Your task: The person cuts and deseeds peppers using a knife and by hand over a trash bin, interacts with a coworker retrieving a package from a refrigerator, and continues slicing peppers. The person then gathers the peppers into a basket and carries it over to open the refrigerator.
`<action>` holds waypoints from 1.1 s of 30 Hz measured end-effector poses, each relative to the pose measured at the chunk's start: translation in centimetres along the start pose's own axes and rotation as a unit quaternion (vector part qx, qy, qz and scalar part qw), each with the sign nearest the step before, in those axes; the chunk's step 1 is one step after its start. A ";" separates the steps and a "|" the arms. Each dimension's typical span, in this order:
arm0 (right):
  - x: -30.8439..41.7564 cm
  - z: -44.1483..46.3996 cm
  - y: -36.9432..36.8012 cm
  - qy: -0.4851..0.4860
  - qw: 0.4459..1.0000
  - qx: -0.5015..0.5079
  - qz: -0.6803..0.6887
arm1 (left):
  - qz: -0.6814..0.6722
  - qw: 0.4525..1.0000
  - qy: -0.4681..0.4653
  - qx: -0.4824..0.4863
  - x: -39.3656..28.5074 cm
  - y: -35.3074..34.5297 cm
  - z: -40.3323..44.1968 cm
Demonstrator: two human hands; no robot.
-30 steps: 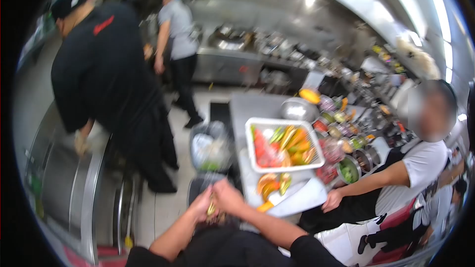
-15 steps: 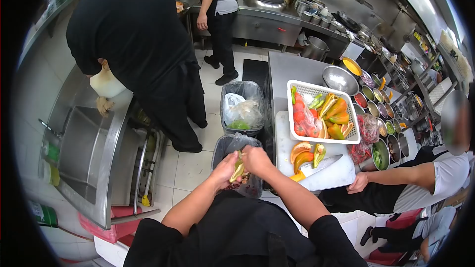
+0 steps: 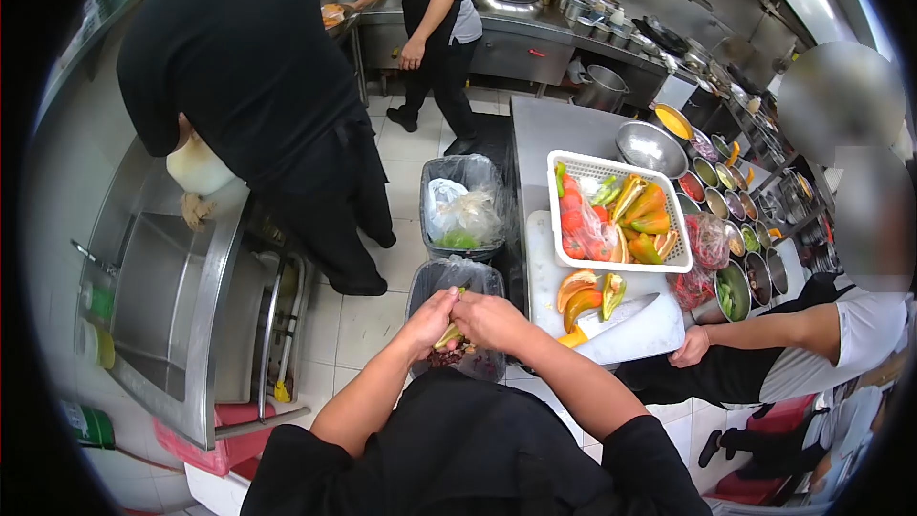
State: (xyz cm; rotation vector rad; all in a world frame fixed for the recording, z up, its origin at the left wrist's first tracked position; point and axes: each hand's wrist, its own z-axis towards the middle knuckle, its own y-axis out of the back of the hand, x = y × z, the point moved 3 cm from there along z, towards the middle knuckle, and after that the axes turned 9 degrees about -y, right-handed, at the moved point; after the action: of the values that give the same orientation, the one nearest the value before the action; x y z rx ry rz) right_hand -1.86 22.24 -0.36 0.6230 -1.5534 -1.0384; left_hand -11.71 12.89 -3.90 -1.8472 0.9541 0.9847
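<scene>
A yellow-green piece of bell pepper point(image 3: 449, 335) is held over a lined waste bin point(image 3: 485, 274). My left hand point(image 3: 427, 323) is closed around it from the left. My right hand point(image 3: 489, 321) is closed over the same piece, its fingers bent against it and partly hidden. Cut pepper pieces point(image 3: 583, 304) lie on the white cutting board point(image 3: 642, 340) to the right. Beside them rests a knife with a yellow handle point(image 3: 575, 336). At the back of the board, a white basket point(image 3: 622, 264) holds peppers and tomatoes.
A second lined bin point(image 3: 461, 247) stands beyond the first. On the left, a person in black point(image 3: 248, 76) leans over the steel sink point(image 3: 158, 315). A co-worker's hand point(image 3: 690, 346) touches the board's right edge. Metal bowls of ingredients point(image 3: 734, 296) line the counter.
My right hand has come down over the pepper piece, covering more of it. The person by the stove has turned and extended an arm toward the left counter. My view has shifted slightly.
</scene>
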 end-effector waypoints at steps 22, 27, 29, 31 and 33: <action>-4.8 -11.9 4.7 -0.242 0.927 -0.274 0.085 | 0.482 0.755 -0.444 0.010 -10.8 -11.1 1.7; -7.9 -18.8 5.1 -0.293 0.890 -0.333 0.108 | 0.528 0.706 -0.461 0.104 -11.1 -21.4 9.0; -9.0 -20.9 4.8 -0.332 0.873 -0.333 0.127 | 0.492 0.682 -0.536 0.077 -10.6 -26.6 12.5; -10.2 -22.6 4.8 -0.359 0.857 -0.345 0.134 | 0.469 0.665 -0.572 0.103 -10.6 -29.4 13.2; -11.4 -24.1 5.0 -0.369 0.848 -0.360 0.125 | 0.461 0.660 -0.568 0.169 -12.3 -31.6 10.6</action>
State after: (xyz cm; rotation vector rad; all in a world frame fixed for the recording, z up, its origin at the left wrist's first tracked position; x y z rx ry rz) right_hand 24.80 27.23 -1.56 -0.5630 -1.6265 -1.6309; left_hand 8.10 37.26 12.65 -0.0450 1.0546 1.9939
